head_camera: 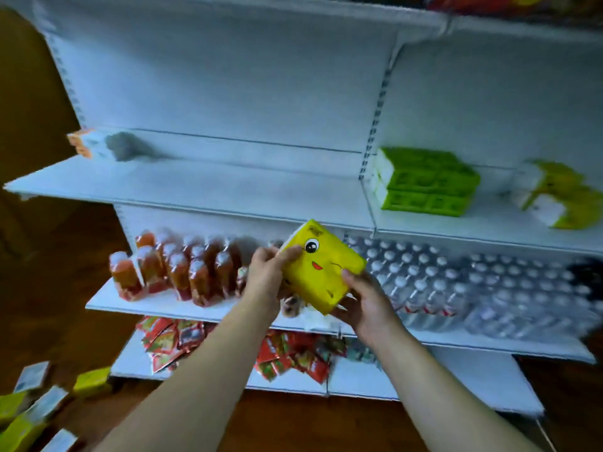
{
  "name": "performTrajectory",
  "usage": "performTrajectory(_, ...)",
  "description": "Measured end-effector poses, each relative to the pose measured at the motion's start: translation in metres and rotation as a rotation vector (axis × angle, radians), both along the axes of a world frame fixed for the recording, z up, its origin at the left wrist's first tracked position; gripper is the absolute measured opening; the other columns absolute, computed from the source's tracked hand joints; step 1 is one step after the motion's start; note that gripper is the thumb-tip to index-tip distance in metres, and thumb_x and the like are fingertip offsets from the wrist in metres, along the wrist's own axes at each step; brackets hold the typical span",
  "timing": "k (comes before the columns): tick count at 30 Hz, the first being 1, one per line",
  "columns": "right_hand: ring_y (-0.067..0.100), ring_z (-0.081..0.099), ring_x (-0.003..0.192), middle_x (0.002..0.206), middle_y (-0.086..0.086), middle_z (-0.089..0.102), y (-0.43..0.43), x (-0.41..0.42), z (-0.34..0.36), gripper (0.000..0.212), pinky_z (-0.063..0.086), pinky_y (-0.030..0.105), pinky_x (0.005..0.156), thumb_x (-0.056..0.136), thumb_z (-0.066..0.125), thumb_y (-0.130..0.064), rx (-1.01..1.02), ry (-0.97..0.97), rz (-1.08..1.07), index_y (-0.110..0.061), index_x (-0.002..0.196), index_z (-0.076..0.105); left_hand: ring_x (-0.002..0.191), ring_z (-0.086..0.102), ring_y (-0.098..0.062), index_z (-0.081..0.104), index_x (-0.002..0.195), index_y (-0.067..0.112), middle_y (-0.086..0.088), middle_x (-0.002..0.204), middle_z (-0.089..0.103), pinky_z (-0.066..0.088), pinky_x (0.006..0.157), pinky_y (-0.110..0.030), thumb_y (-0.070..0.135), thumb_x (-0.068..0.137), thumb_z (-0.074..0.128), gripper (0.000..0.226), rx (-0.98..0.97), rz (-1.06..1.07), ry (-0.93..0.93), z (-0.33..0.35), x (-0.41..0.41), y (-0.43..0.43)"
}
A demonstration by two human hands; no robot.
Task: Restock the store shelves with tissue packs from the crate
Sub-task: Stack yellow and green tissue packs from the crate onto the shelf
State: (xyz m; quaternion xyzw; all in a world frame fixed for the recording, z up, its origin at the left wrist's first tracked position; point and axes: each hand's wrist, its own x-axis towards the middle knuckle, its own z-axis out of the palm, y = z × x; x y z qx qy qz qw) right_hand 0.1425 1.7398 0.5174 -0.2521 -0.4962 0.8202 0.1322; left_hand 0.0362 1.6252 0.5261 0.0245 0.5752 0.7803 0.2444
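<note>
Yellow tissue pack (321, 267) gripped between both hands, left hand (266, 275) pinching its upper edge, right hand (365, 303) cupping beneath

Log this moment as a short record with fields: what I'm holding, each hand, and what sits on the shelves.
held item: yellow tissue pack with a cartoon face, tilted
left hand: grips its upper left edge
right hand: holds its lower right corner from beneath
upper shelf: green tissue packs stacked in the right bay; one blurred pack at the far left end
middle shelf: red bottles left, water bottles right
lower shelf: red packets
floor: loose packs, lower left
</note>
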Motion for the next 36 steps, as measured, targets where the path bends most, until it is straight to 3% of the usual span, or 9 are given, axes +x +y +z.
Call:
performTrajectory(3,0.026,0.069,0.078,0.115,0.018,0.064,0.067,0.034,0.025,0.062,0.055,0.031,0.056,0.071,0.071,-0.024,0.022,0.071,-0.237,-0.007,0.126,0.048,0.058,0.047,-0.020,0.043,0.080,0.018,-0.009,0.072,0.048,0.038,0.042,-0.019,0.016,0.081,0.066,0.023,0.026,-0.097,0.066,0.033,0.031,0.078)
performTrajectory(6,0.018,0.069,0.064,0.092,0.014,0.070,0.135,0.072,0.048,0.032,0.055,0.028,0.052,0.086,0.061,-0.020,0.040,0.151,-0.382,-0.002,0.112,0.056,0.062,0.049,-0.020,0.044,0.079,0.017,-0.008,0.076,0.048,0.041,0.056,-0.026,0.016,0.082,0.067,0.024,0.032,-0.174,0.127,0.057,0.068,0.152)
performTrajectory(9,0.017,0.068,0.062,0.072,0.006,0.071,0.199,0.112,0.066,0.016,0.053,0.027,0.055,0.092,0.053,-0.024,0.076,0.186,-0.391,-0.009,0.089,0.060,0.066,0.051,-0.022,0.047,0.084,0.013,-0.013,0.081,0.052,0.043,0.057,-0.028,0.016,0.082,0.068,0.021,0.046,-0.193,0.139,0.070,0.105,0.225)
performTrajectory(12,0.021,0.062,0.069,0.083,0.006,0.066,0.259,0.152,0.078,0.003,0.045,0.030,0.062,0.091,0.055,-0.021,0.110,0.131,-0.411,-0.019,0.093,0.053,0.069,0.054,-0.024,0.051,0.089,0.008,-0.018,0.088,0.056,0.045,0.060,-0.032,0.019,0.080,0.070,0.024,0.052,-0.202,0.137,0.077,0.138,0.296)
performTrajectory(18,0.023,0.059,0.086,0.108,0.006,0.062,0.368,0.200,0.085,0.038,0.045,0.031,0.064,0.090,0.056,-0.012,0.250,0.075,-0.448,-0.026,0.124,0.049,0.089,0.059,-0.030,0.049,0.077,0.016,-0.011,0.088,0.059,0.049,0.082,-0.043,0.030,0.068,0.076,0.031,-0.046,-0.229,0.205,0.084,0.180,0.414)
performTrajectory(22,0.031,0.061,0.099,0.117,0.011,0.060,0.447,0.197,0.071,0.039,0.053,0.043,0.080,0.085,0.064,-0.013,0.286,0.004,-0.529,-0.022,0.119,0.047,0.080,0.052,-0.025,0.050,0.079,0.017,-0.005,0.080,0.053,0.041,0.070,-0.033,0.022,0.080,0.068,0.020,-0.131,-0.272,0.268,0.077,0.176,0.480)
performTrajectory(28,0.029,0.054,0.109,0.118,0.009,0.052,0.564,0.162,0.066,0.028,0.050,0.044,0.090,0.088,0.062,-0.026,0.413,-0.103,-0.589,-0.017,0.111,0.048,0.089,0.052,-0.025,0.047,0.092,0.018,-0.008,0.097,0.054,0.045,0.083,-0.036,0.032,0.086,0.062,0.021,-0.208,-0.373,0.349,0.061,0.140,0.591)
performTrajectory(32,0.029,0.056,0.104,0.110,0.007,0.056,0.636,0.127,0.069,0.019,0.047,0.042,0.088,0.089,0.060,-0.029,0.539,-0.175,-0.607,-0.021,0.104,0.052,0.102,0.054,-0.026,0.048,0.115,0.014,-0.004,0.104,0.053,0.044,0.090,-0.035,0.039,0.083,0.065,0.044,-0.286,-0.414,0.443,0.057,0.118,0.651)
performTrajectory(36,0.028,0.058,0.105,0.113,0.009,0.062,0.689,0.101,0.059,0.022,0.048,0.045,0.092,0.087,0.061,-0.031,0.624,-0.259,-0.590,-0.021,0.106,0.059,0.105,0.057,-0.025,0.047,0.110,0.017,-0.003,0.110,0.058,0.046,0.086,-0.033,0.056,0.055,0.064,0.070,-0.415,-0.482,0.537,0.047,0.100,0.687)
